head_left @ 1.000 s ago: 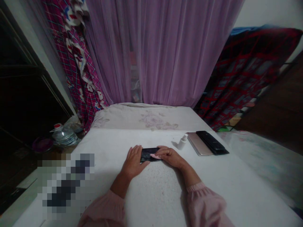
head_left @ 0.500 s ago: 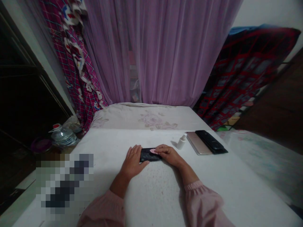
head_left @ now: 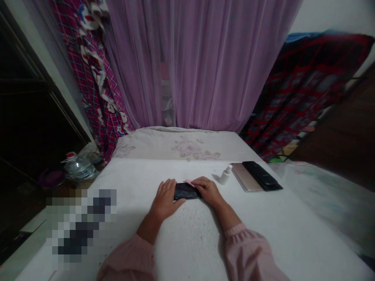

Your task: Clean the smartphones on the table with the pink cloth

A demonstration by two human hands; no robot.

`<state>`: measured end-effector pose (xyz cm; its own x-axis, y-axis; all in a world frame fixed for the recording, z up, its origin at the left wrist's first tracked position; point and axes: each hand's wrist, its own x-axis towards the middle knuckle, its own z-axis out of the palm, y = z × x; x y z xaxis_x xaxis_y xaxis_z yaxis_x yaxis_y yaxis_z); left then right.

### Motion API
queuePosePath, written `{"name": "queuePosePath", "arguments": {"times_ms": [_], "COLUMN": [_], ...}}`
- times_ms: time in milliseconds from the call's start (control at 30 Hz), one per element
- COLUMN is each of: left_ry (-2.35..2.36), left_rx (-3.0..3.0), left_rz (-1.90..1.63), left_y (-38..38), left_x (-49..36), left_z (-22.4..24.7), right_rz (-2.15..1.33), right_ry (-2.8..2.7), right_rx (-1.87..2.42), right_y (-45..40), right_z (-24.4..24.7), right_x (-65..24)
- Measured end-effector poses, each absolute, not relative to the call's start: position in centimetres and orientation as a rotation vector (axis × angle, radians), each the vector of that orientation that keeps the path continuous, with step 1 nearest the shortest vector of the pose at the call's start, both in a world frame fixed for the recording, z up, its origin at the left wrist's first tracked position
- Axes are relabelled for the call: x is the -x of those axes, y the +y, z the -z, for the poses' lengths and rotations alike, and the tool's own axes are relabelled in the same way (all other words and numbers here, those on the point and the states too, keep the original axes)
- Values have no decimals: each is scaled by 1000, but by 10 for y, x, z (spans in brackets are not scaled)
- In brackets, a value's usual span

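Note:
A black phone-like device (head_left: 186,192) lies flat on the white-covered table (head_left: 193,242), long side across my view. My left hand (head_left: 165,199) rests on its left end, fingers spread and thumb along the near edge. At the right end, my right hand (head_left: 208,191) pinches a small pink cloth (head_left: 190,182) against the far edge of the device. Right of that hand stands a white spray bottle (head_left: 225,175). Farther right lie a gold tablet-like device (head_left: 247,178) and a black case (head_left: 261,176), side by side.
Purple curtains (head_left: 211,66) hang behind the table. A clear water jug with a red cap (head_left: 79,167) stands beyond the left edge. A pixelated patch (head_left: 84,226) hides something at the left. Red-and-black patterned fabric (head_left: 295,93) hangs at the back right.
My right hand has moved slightly up and left with the pink cloth, from the face of the black device to its far edge. My left hand stays in place.

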<state>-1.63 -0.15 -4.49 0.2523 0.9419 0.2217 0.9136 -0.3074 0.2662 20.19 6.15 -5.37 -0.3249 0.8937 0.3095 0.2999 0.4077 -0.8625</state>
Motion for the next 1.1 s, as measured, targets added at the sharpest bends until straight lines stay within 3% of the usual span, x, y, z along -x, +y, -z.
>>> {"name": "queuePosePath", "arguments": {"times_ms": [200,600,900,1100], "left_ry": [1804,1778,1796,1773], "left_rx": [-2410,-2387,-2374,-2367], "left_rz": [-561,-505,-451,-436], "left_y": [-2,-2,-3,-2], "left_x": [16,16,15,15], "left_z": [46,43,38,36], "right_rz": [-1130,-852,-1238,-1143], "right_ry": [-2063,-1728,-2129,-1932], "right_rx": [754,1066,710,836], "right_y": [59,65,55,58], "right_z": [39,58,26,38], "right_x": [-218,-192,-223,-219]}}
